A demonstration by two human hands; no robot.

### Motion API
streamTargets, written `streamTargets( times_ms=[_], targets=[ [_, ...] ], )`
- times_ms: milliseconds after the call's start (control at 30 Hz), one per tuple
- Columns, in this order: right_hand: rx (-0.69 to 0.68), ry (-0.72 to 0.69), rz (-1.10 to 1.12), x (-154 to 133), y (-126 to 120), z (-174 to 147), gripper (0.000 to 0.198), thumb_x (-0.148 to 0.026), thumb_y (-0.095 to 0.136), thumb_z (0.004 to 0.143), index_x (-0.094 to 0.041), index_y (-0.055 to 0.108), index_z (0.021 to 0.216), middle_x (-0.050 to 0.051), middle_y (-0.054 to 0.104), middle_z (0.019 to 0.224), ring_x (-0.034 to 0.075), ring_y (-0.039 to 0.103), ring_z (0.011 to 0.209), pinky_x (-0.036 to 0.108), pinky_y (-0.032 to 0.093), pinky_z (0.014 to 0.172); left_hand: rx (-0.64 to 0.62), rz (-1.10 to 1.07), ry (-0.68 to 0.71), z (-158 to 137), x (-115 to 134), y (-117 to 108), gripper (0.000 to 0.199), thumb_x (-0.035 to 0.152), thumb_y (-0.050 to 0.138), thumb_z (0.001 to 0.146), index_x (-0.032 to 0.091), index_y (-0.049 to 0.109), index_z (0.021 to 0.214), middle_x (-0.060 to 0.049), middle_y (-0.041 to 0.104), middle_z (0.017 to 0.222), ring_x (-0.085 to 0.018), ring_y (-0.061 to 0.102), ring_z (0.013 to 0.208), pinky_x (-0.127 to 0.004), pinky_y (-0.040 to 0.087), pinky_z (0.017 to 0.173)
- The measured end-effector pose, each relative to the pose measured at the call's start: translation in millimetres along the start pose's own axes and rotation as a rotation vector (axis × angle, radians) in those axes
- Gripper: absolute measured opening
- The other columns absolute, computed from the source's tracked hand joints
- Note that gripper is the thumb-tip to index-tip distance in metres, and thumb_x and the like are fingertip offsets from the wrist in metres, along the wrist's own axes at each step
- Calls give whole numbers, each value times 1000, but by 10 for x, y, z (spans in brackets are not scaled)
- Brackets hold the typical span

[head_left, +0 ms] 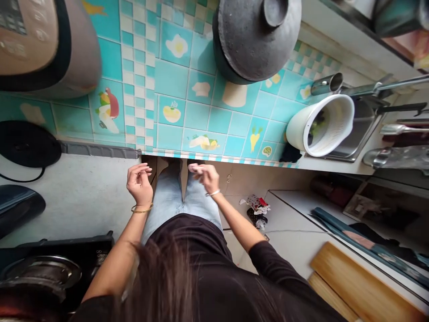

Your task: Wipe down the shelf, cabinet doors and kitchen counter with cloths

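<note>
My left hand [139,184], with a gold bangle at the wrist, is raised in front of my jeans near the counter edge. Its fingers are loosely bent and apart from the thumb, and I see nothing in it. My right hand [208,178], wearing a pale bracelet, is level with it over my other leg. The right fingers are closed together around a small pinkish thing [194,167], too blurred to name. Neither hand touches the tiled counter [197,114].
Ahead on the counter stands a dark lidded pot [258,42]. A white strainer basket [301,127] with dark and green pieces inside sits by the sink [362,129]. An electric cooker [78,53] is at the left, a gas stove [90,259] behind it. A crumpled bag [258,205] hangs at the right.
</note>
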State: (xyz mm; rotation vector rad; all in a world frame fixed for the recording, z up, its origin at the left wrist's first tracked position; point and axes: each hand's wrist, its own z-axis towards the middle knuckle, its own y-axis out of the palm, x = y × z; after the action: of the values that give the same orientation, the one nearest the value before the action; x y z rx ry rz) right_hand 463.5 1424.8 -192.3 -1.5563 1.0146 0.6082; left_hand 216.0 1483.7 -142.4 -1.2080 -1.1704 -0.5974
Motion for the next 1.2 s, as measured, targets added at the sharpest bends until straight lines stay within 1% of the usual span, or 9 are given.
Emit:
streamTargets(
  times_ms=[200,333,433,633,733,833,1000,1100,1200],
  targets=[
    [764,364,-297,1056,-1788,52,51,-58,41,100,-16,70,109,14,66,110,26,68,105,44,54,99,-148,-24,6,-158,91,235,16,25,57,97,15,67,92,-7,67,105,-11,70,82,-24,59,71],
    [862,595,-367,1548,-2138,513,51,-50,36,102,-11,61,124,21,55,123,31,61,121,52,48,109,-177,3,-3,-327,165,443,16,24,57,98,16,69,92,-6,67,106,-11,70,83,-24,59,73],
    [779,640,-373,1576,-1788,737,49,-39,25,105,-6,54,128,29,50,129,37,52,131,63,39,114,-161,1,-29,-462,207,662,14,23,58,97,15,68,92,-6,67,105,-11,70,82,-24,58,71],
    [330,541,-346,863,-222,745,37,-33,38,102,-9,61,118,28,60,119,39,58,119,63,42,106,-204,32,-72,-692,282,1075,16,27,56,97,16,66,91,-7,67,107,-12,70,82,-26,59,71],
    [-235,154,-368,384,414,650,34,-24,36,101,-8,58,122,26,61,123,37,56,116,58,44,103,-135,42,-46,-727,351,1106,14,26,57,96,16,65,90,-7,67,105,-12,70,81,-25,59,70],
    [-486,-177,-302,72,574,474,29,-29,41,102,-12,59,118,19,64,115,31,57,108,48,49,95,-45,92,-11,-704,429,1022,14,26,57,95,16,64,89,-7,66,103,-12,70,82,-26,59,70],
    [-77,-57,-217,446,-529,458,27,-39,46,102,-19,62,111,13,62,103,27,59,99,43,52,91,56,105,7,-681,446,940,12,25,54,95,17,61,90,-7,65,105,-13,70,82,-26,59,69],
    [409,24,-249,1027,-1535,854,37,-48,51,99,-20,58,123,13,57,111,28,58,107,48,52,98,50,48,-21,-773,417,1033,11,25,56,95,17,62,90,-6,66,105,-12,70,81,-26,58,69],
    [556,97,-334,1442,-2114,1391,43,-39,55,98,-14,55,132,18,53,124,31,54,123,53,44,113,14,-20,-39,-946,418,1161,12,25,58,96,16,65,89,-7,67,105,-12,69,82,-26,59,69]
  ],
)
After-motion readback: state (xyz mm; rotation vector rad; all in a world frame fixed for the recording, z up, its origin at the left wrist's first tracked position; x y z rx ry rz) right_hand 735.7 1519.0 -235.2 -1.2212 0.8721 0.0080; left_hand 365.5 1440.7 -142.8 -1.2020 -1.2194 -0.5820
